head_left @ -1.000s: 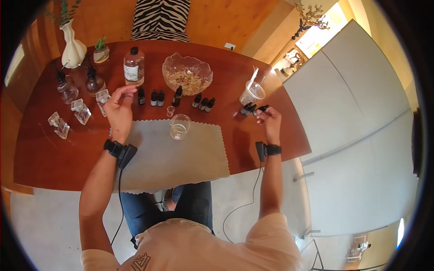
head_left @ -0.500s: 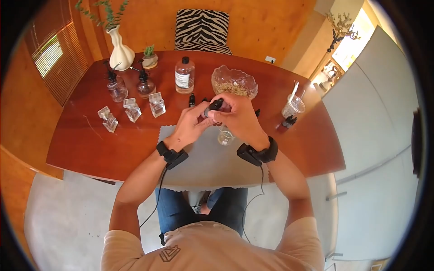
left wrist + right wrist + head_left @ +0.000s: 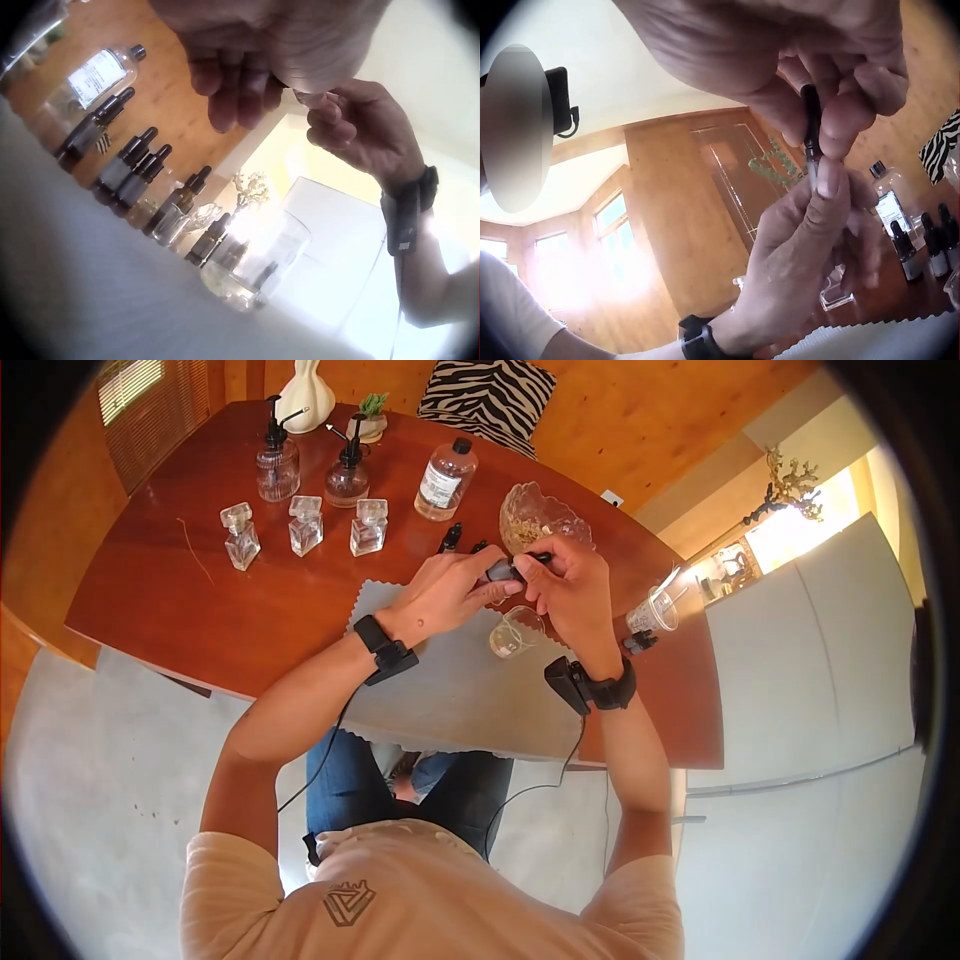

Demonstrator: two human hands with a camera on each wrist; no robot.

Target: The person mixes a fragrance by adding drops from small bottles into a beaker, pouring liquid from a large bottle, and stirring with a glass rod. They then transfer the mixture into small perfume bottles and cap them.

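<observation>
Over the far part of the grey cloth mat [image 3: 440, 705], both hands meet at a small dark dropper bottle [image 3: 499, 571]. My left hand [image 3: 445, 595] holds its lower body between thumb and fingers. From the other side, my right hand [image 3: 578, 598] pinches the black dropper cap [image 3: 812, 124], which points upward in the right wrist view. Below the hands a glass beaker [image 3: 508, 640] with a little liquid stands on the mat. Several other dropper bottles [image 3: 116, 171] stand in a row behind, partly hidden by the hands in the head view.
A clear glass bowl [image 3: 575, 527] with flakes and a large labelled bottle [image 3: 440, 492] stand at the back. To the left are square glass bottles [image 3: 307, 532] and pump spray bottles [image 3: 277, 472]. A plastic cup [image 3: 660, 610] with small dark bottles [image 3: 640, 641] stands at right.
My right hand has come from the small bottles by the plastic cup to the middle with a dropper bottle. My left hand has moved right and grips its body. The head view has turned.
</observation>
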